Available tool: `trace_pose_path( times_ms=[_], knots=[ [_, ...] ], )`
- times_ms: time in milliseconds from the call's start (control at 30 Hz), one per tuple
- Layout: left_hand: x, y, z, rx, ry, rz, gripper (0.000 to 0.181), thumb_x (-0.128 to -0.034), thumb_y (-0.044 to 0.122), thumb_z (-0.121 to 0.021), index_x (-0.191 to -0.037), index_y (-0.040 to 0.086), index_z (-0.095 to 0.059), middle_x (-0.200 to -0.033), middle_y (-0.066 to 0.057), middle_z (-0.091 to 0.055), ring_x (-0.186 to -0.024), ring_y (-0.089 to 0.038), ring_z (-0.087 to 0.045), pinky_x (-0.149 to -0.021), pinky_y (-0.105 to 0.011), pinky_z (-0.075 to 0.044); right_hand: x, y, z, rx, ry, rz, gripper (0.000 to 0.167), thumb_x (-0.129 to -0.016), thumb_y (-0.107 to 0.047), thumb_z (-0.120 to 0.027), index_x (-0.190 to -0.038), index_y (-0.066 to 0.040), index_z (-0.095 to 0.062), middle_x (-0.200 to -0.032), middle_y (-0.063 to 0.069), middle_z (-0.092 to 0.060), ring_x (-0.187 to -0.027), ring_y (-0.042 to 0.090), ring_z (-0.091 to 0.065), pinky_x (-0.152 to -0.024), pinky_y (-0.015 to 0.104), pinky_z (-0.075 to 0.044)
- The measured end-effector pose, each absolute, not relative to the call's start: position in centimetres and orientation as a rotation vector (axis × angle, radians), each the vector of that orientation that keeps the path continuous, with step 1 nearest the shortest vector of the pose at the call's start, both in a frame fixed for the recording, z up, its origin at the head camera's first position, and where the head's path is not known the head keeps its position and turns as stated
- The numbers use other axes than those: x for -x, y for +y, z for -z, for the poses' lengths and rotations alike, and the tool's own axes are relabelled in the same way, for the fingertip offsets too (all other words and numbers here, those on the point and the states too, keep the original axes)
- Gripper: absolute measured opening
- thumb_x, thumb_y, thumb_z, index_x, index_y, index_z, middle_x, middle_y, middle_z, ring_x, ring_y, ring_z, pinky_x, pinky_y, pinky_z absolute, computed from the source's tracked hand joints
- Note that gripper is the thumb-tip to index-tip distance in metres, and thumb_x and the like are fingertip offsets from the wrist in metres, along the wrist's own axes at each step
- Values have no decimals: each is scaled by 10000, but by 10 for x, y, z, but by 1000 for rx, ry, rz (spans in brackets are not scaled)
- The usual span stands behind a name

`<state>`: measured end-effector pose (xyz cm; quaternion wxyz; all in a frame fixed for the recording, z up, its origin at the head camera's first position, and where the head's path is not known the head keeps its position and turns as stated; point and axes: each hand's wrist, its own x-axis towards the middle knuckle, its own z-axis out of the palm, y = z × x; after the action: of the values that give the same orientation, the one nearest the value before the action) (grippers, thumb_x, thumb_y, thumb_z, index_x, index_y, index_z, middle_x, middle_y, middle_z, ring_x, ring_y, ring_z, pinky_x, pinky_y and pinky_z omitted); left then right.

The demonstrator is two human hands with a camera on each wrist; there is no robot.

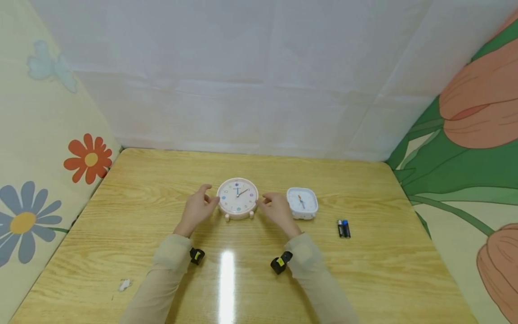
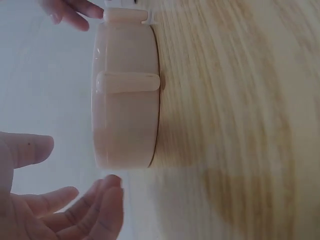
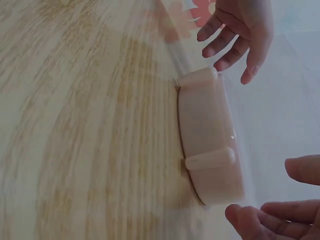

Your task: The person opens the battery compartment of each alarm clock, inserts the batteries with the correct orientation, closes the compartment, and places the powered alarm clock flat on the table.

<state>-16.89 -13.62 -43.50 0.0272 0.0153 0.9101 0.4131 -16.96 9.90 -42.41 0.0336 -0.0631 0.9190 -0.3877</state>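
A round pink alarm clock (image 1: pixel 238 206) lies on its back on the table, face up, its two stubby feet pointing toward me. At its left side is my left hand (image 1: pixel 197 208), fingers loosely bent and thumb apart. My right hand (image 1: pixel 277 211) is at the clock's right side, also loosely bent. In the left wrist view the left fingertips (image 2: pixel 112 182) are close to the pink casing (image 2: pixel 127 120) without gripping it. The right wrist view shows the right fingertips (image 3: pixel 234 212) just by the rim; whether they touch cannot be told.
To the right of my right hand lies a smaller white square clock (image 1: pixel 302 202), face up. Two batteries (image 1: pixel 343 229) lie side by side farther right. A small white scrap (image 1: pixel 125 284) is at the front left. A white cloth backdrop (image 1: pixel 251 112) stands behind the wooden table (image 1: pixel 364 279).
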Motion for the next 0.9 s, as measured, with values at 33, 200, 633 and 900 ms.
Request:
trace_pose_path(
  times_ms=[33,200,633,900],
  knots=[
    [171,-136,436,-34,2796,-1262,554,-884,223,-576,-1331,-25,-365,-889,-161,-592,-666,-205,-551,-539,-268,-483,171,98,425,164,2802,1186,410,-882,-246,-592,-1174,41,-577,-1003,150,-642,-854,239,-611,-655,305,-526],
    [178,-135,439,14,2717,-1238,580,-894,245,-554,-1355,-26,-331,-943,-193,-592,-706,-225,-572,-581,-286,-507,175,93,428,58,2727,1165,469,-890,-299,-565,-1238,12,-531,-1116,167,-601,-967,264,-578,-785,359,-508],
    [185,-130,443,72,2591,-1286,551,-924,260,-503,-1356,-30,-324,-1029,-241,-580,-679,-216,-592,-546,-282,-523,190,84,436,-52,2658,1161,508,-890,-363,-555,-1247,-2,-528,-1060,134,-621,-883,227,-588,-803,342,-492],
    [189,-127,445,72,2593,-1311,458,-906,179,-533,-1276,-69,-427,-973,-239,-606,-693,-216,-603,-561,-273,-529,196,82,447,-89,2473,1406,322,-910,-218,-541,-1159,-24,-606,-835,95,-616,-603,132,-561,-537,239,-518]
  ],
)
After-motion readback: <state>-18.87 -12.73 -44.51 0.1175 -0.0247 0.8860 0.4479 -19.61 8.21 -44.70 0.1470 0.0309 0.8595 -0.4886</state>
